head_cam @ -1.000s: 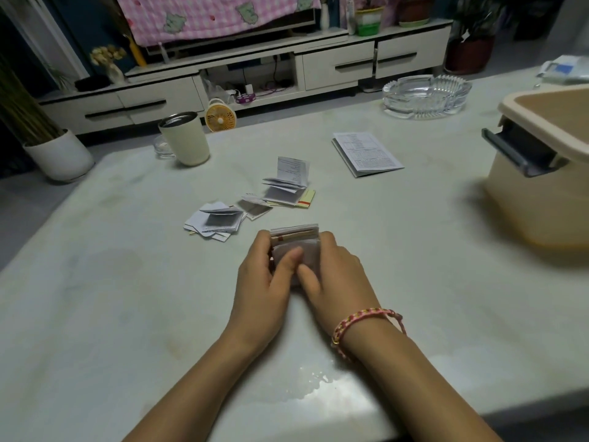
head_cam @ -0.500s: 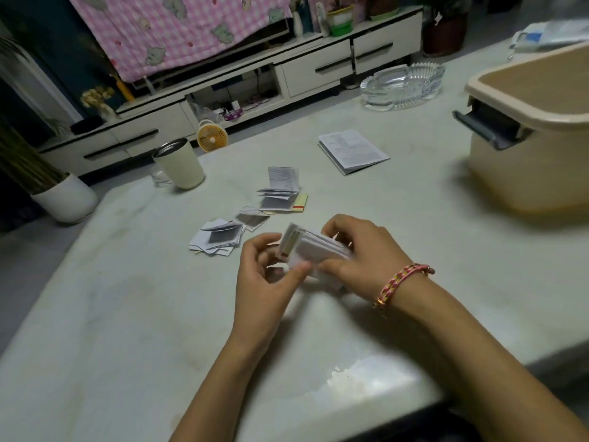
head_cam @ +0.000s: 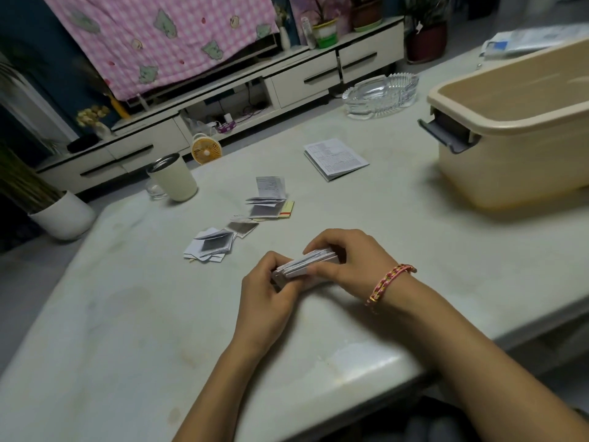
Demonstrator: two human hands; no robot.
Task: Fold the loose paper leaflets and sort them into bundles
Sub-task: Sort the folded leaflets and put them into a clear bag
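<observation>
Both hands hold one stack of folded leaflets just above the table, near its front edge. Left hand curled closed around the stack's left end, thumb on top. Right hand closed on the right end, fingers over the top; bracelet on that wrist. More folded leaflets lie in two loose piles mid-table: one pile left, another pile further back. Booklet beyond them. Mug near the back left edge, glass ashtray at the back edge, beige bin at the right edge.
</observation>
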